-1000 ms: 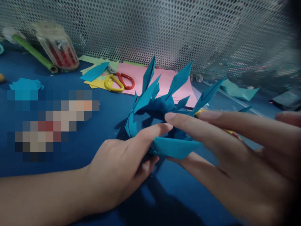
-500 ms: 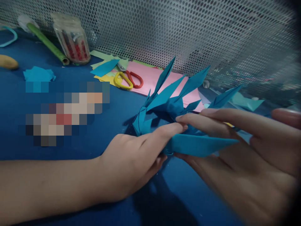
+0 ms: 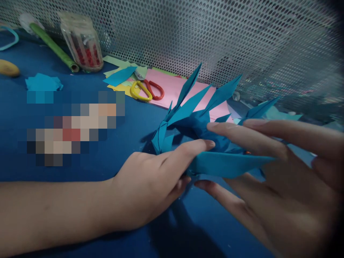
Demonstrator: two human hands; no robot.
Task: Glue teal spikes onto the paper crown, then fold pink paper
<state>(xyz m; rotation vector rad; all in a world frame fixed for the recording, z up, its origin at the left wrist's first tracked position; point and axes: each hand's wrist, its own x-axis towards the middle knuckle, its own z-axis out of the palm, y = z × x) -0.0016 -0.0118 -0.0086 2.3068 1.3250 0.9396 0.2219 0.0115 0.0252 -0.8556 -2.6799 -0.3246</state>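
Note:
A blue folded-paper piece point(image 3: 199, 118) with several long spikes pointing up sits on the blue table point(image 3: 107, 200), held between both hands. My left hand point(image 3: 150, 190) pinches its near edge, index finger on top, the other fingers curled under. My right hand point(image 3: 271, 179) grips the right side, with a flat pointed flap point(image 3: 228, 165) between its upper fingers and the finger beneath.
Pink paper point(image 3: 177, 89), yellow and green sheets and yellow-and-red scissors point(image 3: 146, 90) lie behind. A clear jar point(image 3: 82, 41), a green tube point(image 3: 53, 46) and a crumpled blue scrap point(image 3: 43, 82) sit at back left. A perforated metal screen point(image 3: 188, 36) closes the back. A blurred patch covers the left.
The flat flap has been drawn out longer to the right between my right fingers. The view shifted, so the background things sit further right; the hands stay on the paper piece.

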